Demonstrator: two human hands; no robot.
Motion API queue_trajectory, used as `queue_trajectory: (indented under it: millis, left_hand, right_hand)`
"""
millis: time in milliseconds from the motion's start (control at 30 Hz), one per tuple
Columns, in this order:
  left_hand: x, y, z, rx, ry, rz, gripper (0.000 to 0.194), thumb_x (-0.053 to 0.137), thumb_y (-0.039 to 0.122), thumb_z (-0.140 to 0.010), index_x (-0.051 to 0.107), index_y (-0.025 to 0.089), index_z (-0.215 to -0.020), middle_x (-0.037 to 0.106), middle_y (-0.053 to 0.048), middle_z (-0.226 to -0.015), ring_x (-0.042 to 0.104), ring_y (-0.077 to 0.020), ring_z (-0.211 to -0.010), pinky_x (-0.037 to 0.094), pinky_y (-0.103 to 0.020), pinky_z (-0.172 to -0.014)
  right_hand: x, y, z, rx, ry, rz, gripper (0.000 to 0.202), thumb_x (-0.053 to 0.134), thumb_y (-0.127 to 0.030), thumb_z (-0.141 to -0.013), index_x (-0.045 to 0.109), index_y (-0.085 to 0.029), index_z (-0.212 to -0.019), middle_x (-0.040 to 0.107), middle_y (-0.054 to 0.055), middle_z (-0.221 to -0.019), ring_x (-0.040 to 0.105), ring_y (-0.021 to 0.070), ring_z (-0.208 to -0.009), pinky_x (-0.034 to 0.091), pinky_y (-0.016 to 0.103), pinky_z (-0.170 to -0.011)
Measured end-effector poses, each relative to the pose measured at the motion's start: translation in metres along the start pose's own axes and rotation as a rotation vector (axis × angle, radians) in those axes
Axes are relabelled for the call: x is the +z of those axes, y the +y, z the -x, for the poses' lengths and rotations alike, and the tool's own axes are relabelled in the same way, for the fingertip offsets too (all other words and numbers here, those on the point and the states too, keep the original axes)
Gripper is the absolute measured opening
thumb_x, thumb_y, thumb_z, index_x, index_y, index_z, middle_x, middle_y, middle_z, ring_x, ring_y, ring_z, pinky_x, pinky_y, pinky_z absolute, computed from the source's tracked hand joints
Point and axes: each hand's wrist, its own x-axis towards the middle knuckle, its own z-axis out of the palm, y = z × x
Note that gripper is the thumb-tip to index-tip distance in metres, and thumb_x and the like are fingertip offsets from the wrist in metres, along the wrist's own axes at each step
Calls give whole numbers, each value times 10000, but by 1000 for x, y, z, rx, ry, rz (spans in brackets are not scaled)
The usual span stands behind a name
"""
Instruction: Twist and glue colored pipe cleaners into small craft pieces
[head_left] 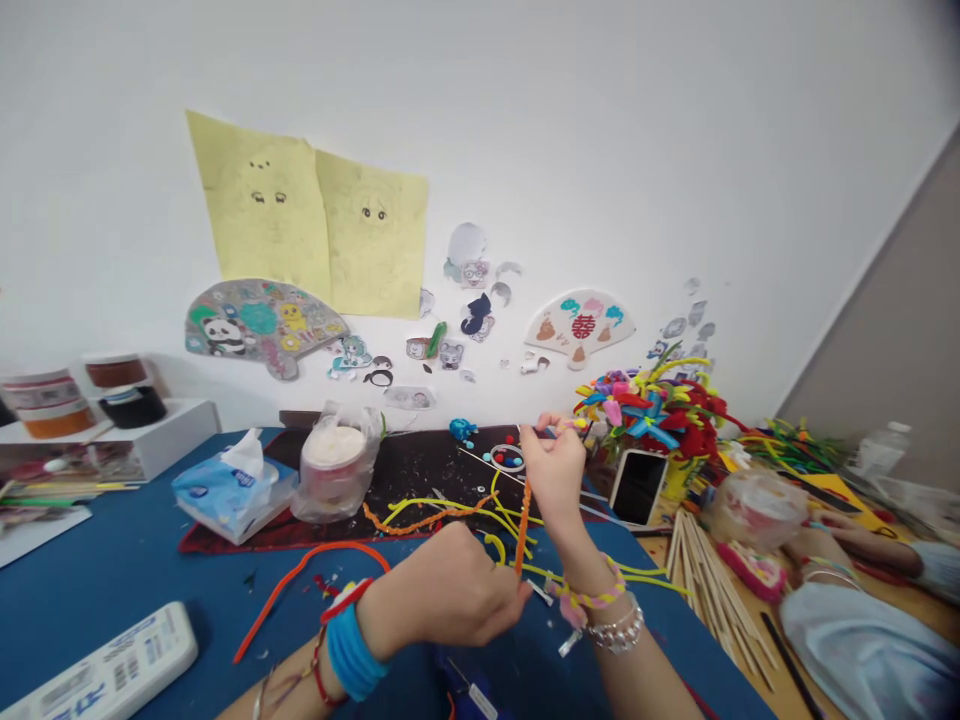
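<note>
An orange pipe cleaner (523,530) runs nearly upright between my hands. My left hand (454,588) is closed, pinching its lower end. Higher up, my right hand (556,475) has its fingers bent round the upper part. Several yellow pipe cleaners (427,506) and a crimped orange one (405,527) lie on the dark mat (405,465) behind my hands. To the left, a loose orange pipe cleaner (292,574) curves across the blue table (247,610). A dark blue object (469,690) below my hands is partly hidden.
A tissue pack (232,490), a wrapped tub (334,460) and a white case (112,665) stand left. On the right are a phone (637,487), pipe-cleaner flowers (652,410) and wooden sticks (720,600). Another person's arm (870,540) rests at far right.
</note>
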Motion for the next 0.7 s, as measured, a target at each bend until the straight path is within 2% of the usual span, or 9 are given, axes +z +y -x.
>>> queue_trajectory:
  millis: [133, 233, 333, 400, 500, 633, 700]
  left_hand:
    - [3, 6, 1, 13, -22, 32, 395, 356, 255, -896, 466, 187, -523, 467, 12, -368, 372, -115, -320, 133, -296, -415]
    - [6, 9, 3, -44, -100, 53, 371, 343, 242, -907, 502, 181, -577, 522, -1, -427, 424, -121, -347, 138, -292, -421]
    - [12, 6, 9, -349, -236, 79, 323, 340, 242, -915, 566, 170, -698, 596, -41, -540, 508, -158, -421, 170, -275, -437]
    - [15, -2, 17, -581, -269, 128, 342, 322, 280, -931, 582, 161, -743, 615, -64, -592, 551, -186, -481, 222, -268, -455]
    - [12, -19, 36, -734, -237, 211, 401, 271, 334, -955, 560, 177, -727, 619, -41, -646, 576, -181, -568, 298, -263, -508]
    - [-3, -34, 66, -844, -191, 377, 310, 316, 336, -938, 544, 197, -782, 595, 4, -703, 555, -156, -631, 352, -250, -577]
    - [-11, -37, 81, -883, -156, 464, 270, 356, 327, -917, 554, 196, -790, 586, 10, -718, 540, -151, -652, 368, -246, -608]
  right_hand:
    - [6, 3, 7, -59, -13, 70, 162, 531, -262, -769, 379, -212, -744, 292, -134, -396, 312, 55, -307, 231, 167, -382]
    - [6, 11, 4, -120, 33, 165, 140, 514, -269, -782, 394, -213, -737, 322, -122, -392, 343, 72, -322, 290, 192, -427]
    - [4, 23, -2, -143, 110, 230, 140, 510, -264, -776, 402, -212, -702, 357, -96, -404, 385, 96, -371, 332, 234, -508]
    - [1, 28, -5, -135, 97, 220, 136, 507, -258, -772, 412, -211, -688, 362, -80, -418, 405, 111, -413, 331, 253, -542]
    - [-1, 32, -6, -113, -68, 162, 108, 538, -259, -757, 449, -205, -730, 369, -83, -429, 386, 105, -422, 315, 251, -537]
    - [-3, 33, -5, -3, -405, 18, 178, 559, -312, -764, 423, -218, -827, 301, -126, -433, 272, 70, -384, 256, 216, -466]
    - [-7, 36, -1, 87, -574, -61, 213, 549, -355, -773, 394, -224, -836, 298, -124, -477, 272, 64, -399, 241, 199, -442]
